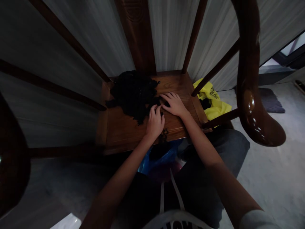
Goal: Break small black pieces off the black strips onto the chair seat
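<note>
My left hand rests low over the wooden chair seat, its fingers bent around a small black piece whose kind I cannot make out. Just to the right, my right hand is spread, palm down, with black material showing between thumb and forefinger. The fingertips of both hands nearly meet. Left of them lies a heap of tangled black pieces, dark and without clear detail. Close to the seat's front edge is a small black openwork piece with ring-like gaps.
Chair spindles and a curved armrest surround the seat. A yellow bag with black contents stands at the right. Below the front edge, between my legs, is a blue plastic bag. A dark mat lies on the floor.
</note>
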`<state>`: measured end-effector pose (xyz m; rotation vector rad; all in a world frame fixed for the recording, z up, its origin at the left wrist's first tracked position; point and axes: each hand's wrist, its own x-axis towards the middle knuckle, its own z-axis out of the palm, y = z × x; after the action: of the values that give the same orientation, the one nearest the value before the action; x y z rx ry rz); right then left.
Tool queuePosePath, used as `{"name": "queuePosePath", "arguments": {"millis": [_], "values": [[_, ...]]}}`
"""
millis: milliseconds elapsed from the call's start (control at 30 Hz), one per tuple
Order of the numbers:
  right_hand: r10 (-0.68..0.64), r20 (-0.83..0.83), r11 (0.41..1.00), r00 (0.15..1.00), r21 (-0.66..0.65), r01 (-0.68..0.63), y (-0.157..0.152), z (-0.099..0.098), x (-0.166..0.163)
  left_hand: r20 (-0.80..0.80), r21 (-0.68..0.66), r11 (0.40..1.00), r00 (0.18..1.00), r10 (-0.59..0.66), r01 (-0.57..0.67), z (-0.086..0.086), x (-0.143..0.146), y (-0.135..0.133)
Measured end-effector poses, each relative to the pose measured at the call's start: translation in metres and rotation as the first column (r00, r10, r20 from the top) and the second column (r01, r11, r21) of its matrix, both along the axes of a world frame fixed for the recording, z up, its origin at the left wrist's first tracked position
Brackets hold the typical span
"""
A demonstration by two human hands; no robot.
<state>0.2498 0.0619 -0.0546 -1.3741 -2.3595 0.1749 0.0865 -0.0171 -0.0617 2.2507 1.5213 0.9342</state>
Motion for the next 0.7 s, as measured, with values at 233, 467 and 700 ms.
{"name": "queuePosePath", "arguments": {"millis": [233, 467, 700], "values": [[-0.107, -0.006, 0.992, 0.994, 0.06, 0.108, 0.019, -0.001, -0.002, 0.001, 0.018, 0.994, 0.994, 0.109, -0.109, -0.008, 0.026, 0.03], [-0.113, -0.069, 0.993, 0.991, 0.027, 0.115, 0.039, -0.009, 0.003, 0.018, 0.045, 0.997, 0.998, 0.058, -0.059, -0.008, 0.041, 0.063], [-0.077, -0.363, 0.997, 0.929, -0.04, 0.067, 0.061, -0.019, 0.016, 0.042, 0.084, 0.996, 0.998, 0.036, -0.039, -0.003, 0.053, 0.098]]}}
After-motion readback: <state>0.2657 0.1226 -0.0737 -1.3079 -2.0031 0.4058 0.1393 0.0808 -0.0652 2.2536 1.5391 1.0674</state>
